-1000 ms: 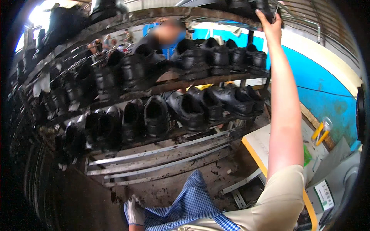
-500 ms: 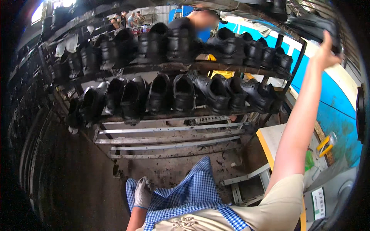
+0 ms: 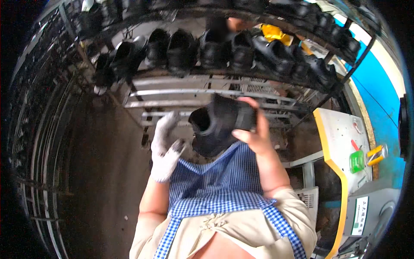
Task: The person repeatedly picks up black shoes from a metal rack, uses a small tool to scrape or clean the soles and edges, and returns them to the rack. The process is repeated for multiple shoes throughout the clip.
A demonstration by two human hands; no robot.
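My right hand, bare, is closed around a black shoe in front of my body, thumb on the near side and fingers over the far side. The shoe's dark opening faces left. Motion blur hides whether a second shoe is held with it. My left hand, in a white knitted glove with darkened fingertips, is raised just left of the shoe. Its thumb stands apart from the fingers, and nothing is in it. A gap separates this glove from the shoe. Below both hands hangs my blue checked apron.
Black shoes line the rack's lower shelf, with more above. Metal rails run beneath. At right stands a yellow-edged white table holding a green container and a yellow-handled tool. Another person's hand shows behind the rack.
My right hand has come down from the upper right shelf to my front, bringing the black shoe. My left hand has risen from the apron and opened. The view has tilted downward.
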